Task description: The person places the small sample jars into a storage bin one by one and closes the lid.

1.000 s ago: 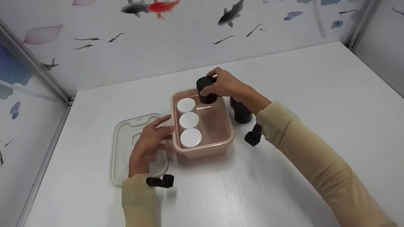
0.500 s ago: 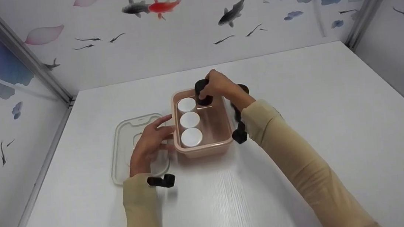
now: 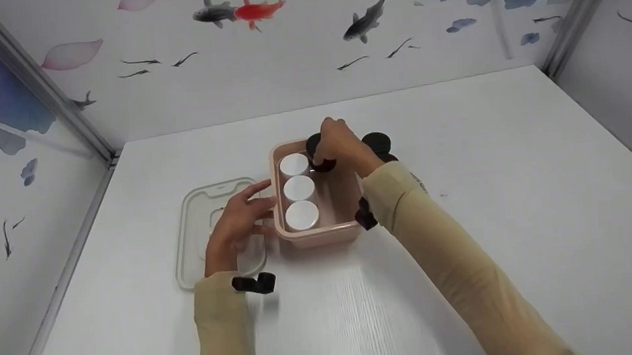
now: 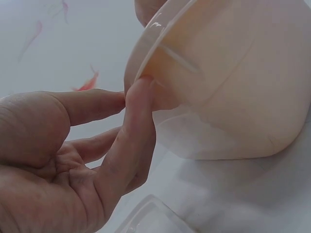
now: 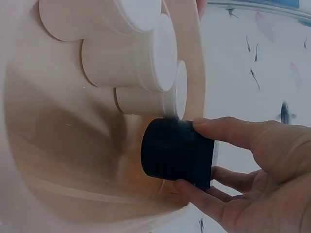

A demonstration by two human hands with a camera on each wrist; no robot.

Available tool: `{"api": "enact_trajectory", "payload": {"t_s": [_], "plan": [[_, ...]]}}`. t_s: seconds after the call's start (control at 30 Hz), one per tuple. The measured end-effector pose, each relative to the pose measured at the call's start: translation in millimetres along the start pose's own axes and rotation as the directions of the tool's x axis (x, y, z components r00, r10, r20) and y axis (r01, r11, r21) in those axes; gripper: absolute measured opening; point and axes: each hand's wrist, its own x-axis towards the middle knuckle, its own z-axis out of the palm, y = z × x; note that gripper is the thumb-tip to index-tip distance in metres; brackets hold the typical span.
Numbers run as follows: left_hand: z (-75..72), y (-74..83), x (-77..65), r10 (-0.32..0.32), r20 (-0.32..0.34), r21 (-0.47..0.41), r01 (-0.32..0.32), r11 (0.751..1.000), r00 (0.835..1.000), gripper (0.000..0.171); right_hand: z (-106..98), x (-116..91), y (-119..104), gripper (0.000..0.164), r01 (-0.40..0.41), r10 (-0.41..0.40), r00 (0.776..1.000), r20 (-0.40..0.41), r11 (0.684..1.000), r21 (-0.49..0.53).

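My right hand (image 3: pixel 339 147) pinches a black lidded jar (image 5: pixel 171 150) between thumb and fingers, at the far right part of a pink plastic box (image 3: pixel 321 232). In the right wrist view the jar overlaps the box's inside, right beside the farthest white jar. Three white jars (image 3: pixel 299 189) with white lids stand in a row along the box's left wall. My left hand (image 3: pixel 237 217) touches the box's left side, its fingertips at the rim (image 4: pixel 138 53). Black jars (image 3: pixel 376 142) stand just outside the box on the right, partly hidden by my right wrist.
A pale translucent lid (image 3: pixel 182 237) lies flat on the white table (image 3: pixel 318 316) at the box's left, partly under my left hand. White panels (image 3: pixel 293 63) with painted fish rise at the back and sides.
My right hand has lowered the black jar into the far part of the box and shifted slightly left and nearer. The left hand stays at the box's side.
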Motion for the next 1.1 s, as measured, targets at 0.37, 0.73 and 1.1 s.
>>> {"api": "enact_trajectory", "payload": {"t_s": [0.37,0.73,1.1], "plan": [[-1.1,2.5,1.8,0.005,0.0,0.016,-0.005,1.0,1.0,0.054,8.8,0.6,-1.4,0.065,0.005,0.003,0.999,0.052,0.988,-0.157],[0.0,1.2,2.5,-0.012,0.002,0.011,0.012,1.0,1.0,0.055,18.2,2.2,-1.3,0.06,0.028,-0.006,0.996,0.086,0.963,-0.267],[0.7,1.6,0.4,-0.014,0.006,0.0,0.014,1.0,1.0,0.056,12.6,-1.2,1.1,0.07,0.097,-0.071,0.991,0.113,0.964,-0.246]]}}
